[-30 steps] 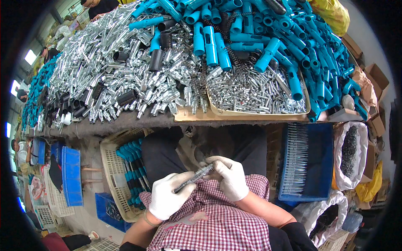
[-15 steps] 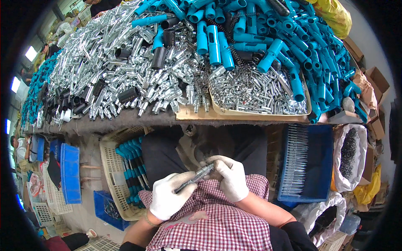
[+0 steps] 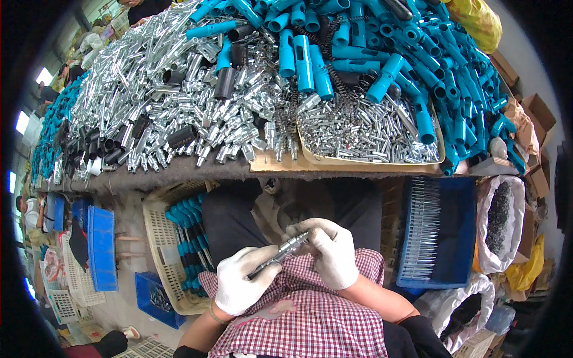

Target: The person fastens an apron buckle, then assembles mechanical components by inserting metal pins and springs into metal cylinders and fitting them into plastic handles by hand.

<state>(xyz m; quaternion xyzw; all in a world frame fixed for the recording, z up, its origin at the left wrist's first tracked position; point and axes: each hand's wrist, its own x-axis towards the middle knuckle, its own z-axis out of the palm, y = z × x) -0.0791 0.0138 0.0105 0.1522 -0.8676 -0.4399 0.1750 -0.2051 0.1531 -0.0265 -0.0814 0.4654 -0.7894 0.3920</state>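
Observation:
Both my hands wear white gloves and meet over my lap, in front of a red-and-white checked apron (image 3: 316, 319). A slim silvery metal rod-shaped part (image 3: 279, 255) with stepped sections lies slantwise between them. Its lower end is in my left hand (image 3: 243, 281), closed around it with the thumb along the top. The fingers of my right hand (image 3: 327, 249) close on the upper end, hiding its tip. Ahead, on the bench, are a heap of similar silvery metal fittings (image 3: 230, 128) and a shallow tray (image 3: 443, 149) of small metal pins.
Teal tubes (image 3: 304, 62) are piled at the bench's far right. Below the bench edge (image 3: 209, 174) stand a cream crate (image 3: 156, 238) of teal-handled parts on my left and a blue bin (image 3: 459, 232) with rows of thin metal rods on my right. White sacks (image 3: 510, 224) stand farther right.
My right hand has shifted slightly and its fingers sit a little differently at the part's upper end. My left hand keeps its hold almost unmoved.

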